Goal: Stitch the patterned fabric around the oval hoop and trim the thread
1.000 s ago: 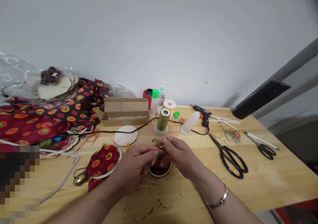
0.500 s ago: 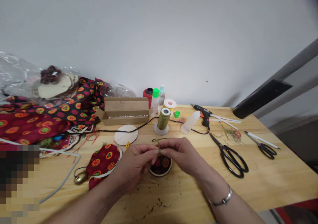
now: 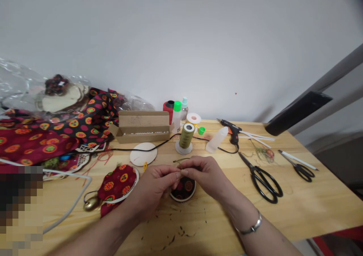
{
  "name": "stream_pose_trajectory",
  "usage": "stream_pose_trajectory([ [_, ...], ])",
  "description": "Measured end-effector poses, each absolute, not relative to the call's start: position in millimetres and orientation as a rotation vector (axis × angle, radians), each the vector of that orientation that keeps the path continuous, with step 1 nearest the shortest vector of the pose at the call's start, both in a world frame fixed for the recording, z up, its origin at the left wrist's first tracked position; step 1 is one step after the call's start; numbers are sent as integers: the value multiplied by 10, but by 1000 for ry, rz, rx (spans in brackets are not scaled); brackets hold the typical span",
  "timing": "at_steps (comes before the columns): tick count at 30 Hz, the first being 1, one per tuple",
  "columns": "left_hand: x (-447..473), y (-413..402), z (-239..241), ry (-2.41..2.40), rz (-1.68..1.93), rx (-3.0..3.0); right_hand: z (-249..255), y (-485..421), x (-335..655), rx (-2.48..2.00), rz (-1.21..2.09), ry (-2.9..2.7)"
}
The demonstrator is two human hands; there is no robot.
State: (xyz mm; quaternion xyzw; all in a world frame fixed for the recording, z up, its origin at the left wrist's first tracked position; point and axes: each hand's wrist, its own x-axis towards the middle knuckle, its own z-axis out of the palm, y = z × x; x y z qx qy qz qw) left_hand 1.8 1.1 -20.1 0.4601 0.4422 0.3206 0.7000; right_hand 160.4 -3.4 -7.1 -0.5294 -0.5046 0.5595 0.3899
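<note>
My left hand [image 3: 157,188] and my right hand [image 3: 205,174] meet at the middle of the table, thumbs and forefingers pinched together on a thin olive-green cord [image 3: 180,160]. A short end of the cord shows above the fingertips; where they grip it is mostly hidden. Just beneath the fingers is a round, white-edged disc covered in dark patterned fabric [image 3: 184,191]. Left of my left forearm lie maroon patterned fabric-covered pieces [image 3: 117,182] and a brass bell [image 3: 92,203]. An olive thread spool [image 3: 186,137] stands beyond my hands.
Large black scissors [image 3: 262,178], a hot glue gun [image 3: 231,128], a white squeeze bottle [image 3: 217,140] and smaller scissors [image 3: 302,171] lie or stand to the right. Behind are an open cardboard box [image 3: 143,135] and a white oval [image 3: 143,155]. Patterned cloth [image 3: 56,142] is heaped left.
The cord loop seen above my fingertips has shrunk to a short, flatter end, and the strand between the thumbs is less visible. Both hands stay in nearly the same place.
</note>
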Motion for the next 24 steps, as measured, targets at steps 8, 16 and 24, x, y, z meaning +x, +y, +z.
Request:
stream_pose_trajectory([
  [8,6,-4,-183,1005,703,989,-75,-36,1610,-1318,1429,-1287],
  [16,9,17,-178,988,735,835,-162,-66,1653,-1328,1095,-1556],
  [24,10,44,-172,923,757,639,-107,-70,1698,-1190,571,-1925],
])
